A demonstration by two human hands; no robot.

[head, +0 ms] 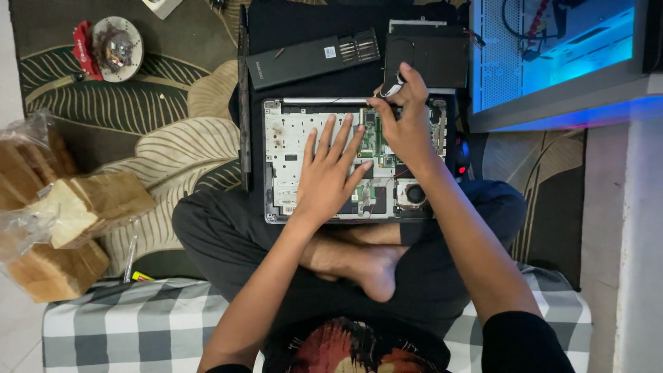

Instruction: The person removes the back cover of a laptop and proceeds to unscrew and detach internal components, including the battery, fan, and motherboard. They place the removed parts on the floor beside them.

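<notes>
Nearest the lens, lower centre of frame: crossed legs in dark trousers, bare foot (373, 266) tucked beneath, checked cushion (124, 321) underneath. Opened laptop chassis (286, 148) resting across the lap at frame centre, bottom cover off, circuit board (373, 138) and fan (414, 195) exposed.

Left hand (328, 176): open, fingers spread, palm flat on the board area, steadying the chassis. Right hand (407, 121): fingertips pinched closed on a small part or connector (392, 88) at the upper edge of the chassis; exact item too small to identify.

Handling, by judgement: chassis light and fairly stiff, but board, thin cables and connectors fragile. Support by the metal frame edges; avoid pressure on components; pull connectors by the plug body, not the wire.

Upper centre: long black battery pack (314, 59) and a detached black panel (427, 59), lying just beyond the chassis. Upper right: lit computer case (552, 55), glowing blue. Left edge: bagged sliced bread (65, 221). Upper left: round tin of small parts (117, 47) on a leaf-patterned rug (173, 117).
</notes>
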